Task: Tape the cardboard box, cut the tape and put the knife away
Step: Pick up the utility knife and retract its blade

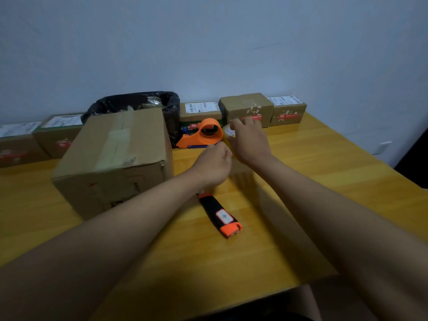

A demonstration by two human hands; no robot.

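A large cardboard box (111,158) stands on the yellow wooden table (324,181), left of centre, with a strip of tape along its top seam. My right hand (250,140) grips a roll of clear tape (228,132) just right of the box. My left hand (214,163) is closed beside it, its fingers pinched at the roll's edge; a loose tape end cannot be made out. An orange and black utility knife (220,214) lies flat on the table below my left wrist, untouched.
An orange tape dispenser (203,133) sits behind my hands. A bin with a black liner (139,103) stands behind the big box. Small taped parcels (245,107) line the wall at the back, with more parcels (55,135) on the left. The table's front edge (301,286) is near.
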